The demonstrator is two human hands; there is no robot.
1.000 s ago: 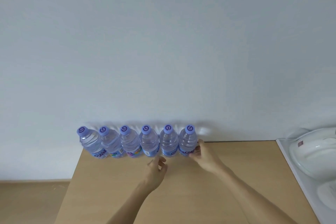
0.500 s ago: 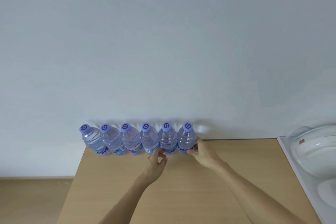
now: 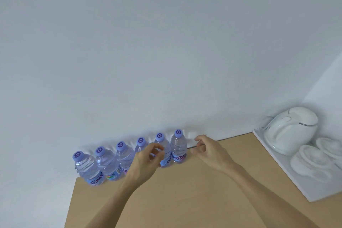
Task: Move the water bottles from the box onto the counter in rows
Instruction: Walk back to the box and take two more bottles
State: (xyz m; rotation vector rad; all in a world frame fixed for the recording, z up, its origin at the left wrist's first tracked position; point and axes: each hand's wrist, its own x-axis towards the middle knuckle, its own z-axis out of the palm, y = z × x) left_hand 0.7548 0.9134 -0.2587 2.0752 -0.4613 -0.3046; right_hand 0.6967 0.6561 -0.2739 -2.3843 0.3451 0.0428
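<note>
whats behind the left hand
Behind the left hand stand two water bottles: the fourth and fifth from the left. Their caps and shoulders show; the fourth's lower body and label are covered.

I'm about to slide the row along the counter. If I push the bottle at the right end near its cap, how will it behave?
The rightmost bottle looks full, so probably heavy for its size. It is tall on a narrow base; a push near the cap would likely tip it rather than slide it. Its thin ribbed wall may give a little.
</note>
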